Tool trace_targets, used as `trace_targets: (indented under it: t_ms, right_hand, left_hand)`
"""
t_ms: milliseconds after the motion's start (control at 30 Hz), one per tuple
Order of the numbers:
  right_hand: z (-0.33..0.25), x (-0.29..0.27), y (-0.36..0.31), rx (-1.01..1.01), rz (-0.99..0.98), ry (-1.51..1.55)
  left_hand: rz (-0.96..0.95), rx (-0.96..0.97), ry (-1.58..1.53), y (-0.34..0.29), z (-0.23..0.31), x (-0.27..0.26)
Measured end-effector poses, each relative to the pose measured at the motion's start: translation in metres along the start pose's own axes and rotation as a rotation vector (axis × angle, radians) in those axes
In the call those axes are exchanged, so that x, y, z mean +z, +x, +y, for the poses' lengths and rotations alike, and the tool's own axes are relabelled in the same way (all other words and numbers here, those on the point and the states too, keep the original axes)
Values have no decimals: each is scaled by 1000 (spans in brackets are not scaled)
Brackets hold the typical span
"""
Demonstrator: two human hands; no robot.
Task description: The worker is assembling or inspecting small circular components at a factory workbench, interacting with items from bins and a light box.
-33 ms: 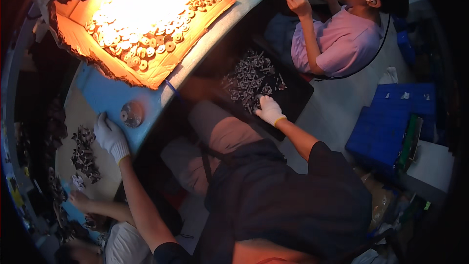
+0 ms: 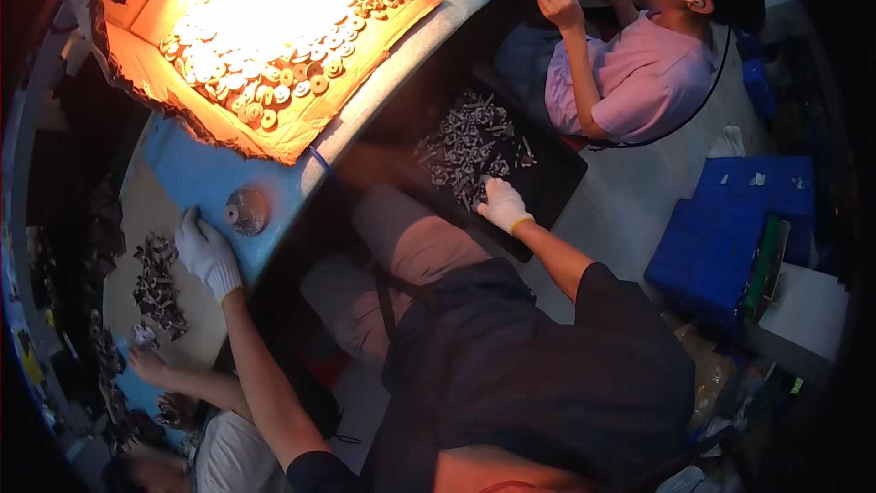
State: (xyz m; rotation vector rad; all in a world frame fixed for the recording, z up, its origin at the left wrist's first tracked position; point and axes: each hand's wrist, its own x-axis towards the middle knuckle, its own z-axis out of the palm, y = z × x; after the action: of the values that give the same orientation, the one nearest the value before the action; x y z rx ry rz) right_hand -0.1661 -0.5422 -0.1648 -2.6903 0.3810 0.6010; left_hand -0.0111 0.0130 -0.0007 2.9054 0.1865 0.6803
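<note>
My left hand (image 2: 208, 254), in a white knit glove, lies on the table between a heap of small dark metal parts (image 2: 157, 288) and a round, clear-looking object with a disc (image 2: 246, 211). Its fingers look stretched out, and I see nothing held. My right hand (image 2: 505, 207), also gloved, reaches down to the near edge of a pile of small grey metal parts (image 2: 467, 141) in a black tray (image 2: 558, 178). The right fingers are bent together against the pile; what they hold, if anything, is hidden.
A brightly lit cardboard box (image 2: 351, 82) of round metal pieces stands on the blue tabletop (image 2: 187, 160). A person in pink (image 2: 639, 82) sits at upper right, holding a small tool. Another person's hand (image 2: 146, 367) is at lower left. Blue crates (image 2: 721, 228) stand at right.
</note>
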Motion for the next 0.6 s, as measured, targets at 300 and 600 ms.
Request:
trace_targets:
  t_ms: [300, 600]
  right_hand:
    - [52, 15, 4, 204, -154, 745]
    - [-52, -87, -16, 28, -409, 1602]
  left_hand:
    - [-6, 4, 7, 6, 6, 3]
    - [-13, -22, 39, -5, 1, -4]
